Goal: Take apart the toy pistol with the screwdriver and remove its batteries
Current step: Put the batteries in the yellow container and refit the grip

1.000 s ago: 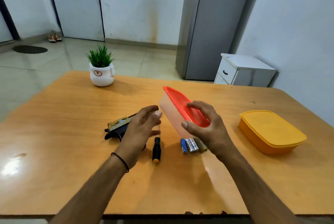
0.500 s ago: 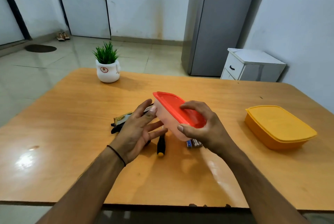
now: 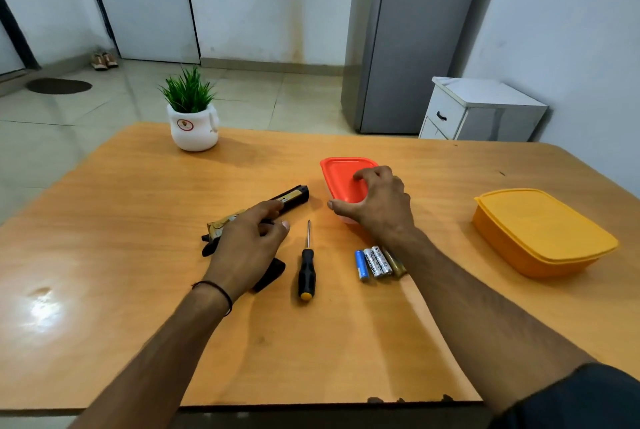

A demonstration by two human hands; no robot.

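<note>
- The left hand (image 3: 247, 241) rested relaxed fingers on the toy pistol (image 3: 294, 195), which lay on the table (image 3: 138, 290) beside the screwdriver (image 3: 307, 269).
- The right hand (image 3: 377, 203) clasped a red-lidded box (image 3: 341, 175); loose batteries (image 3: 375, 262) lay nearby.
- Seemingly setup: next, steady the pistol and take the screwdriver.

Glossy wood table (image 3: 138, 290); plastic red-lidded box (image 3: 341, 175); metal-shafted screwdriver (image 3: 307, 265).

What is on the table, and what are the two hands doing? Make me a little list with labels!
Left hand: rests on toy pistol
Right hand: holds red-lidded box
Batteries: side by side on table
Screwdriver: lying untouched between pistol and batteries
Also there: yellow box, potted plant
</note>
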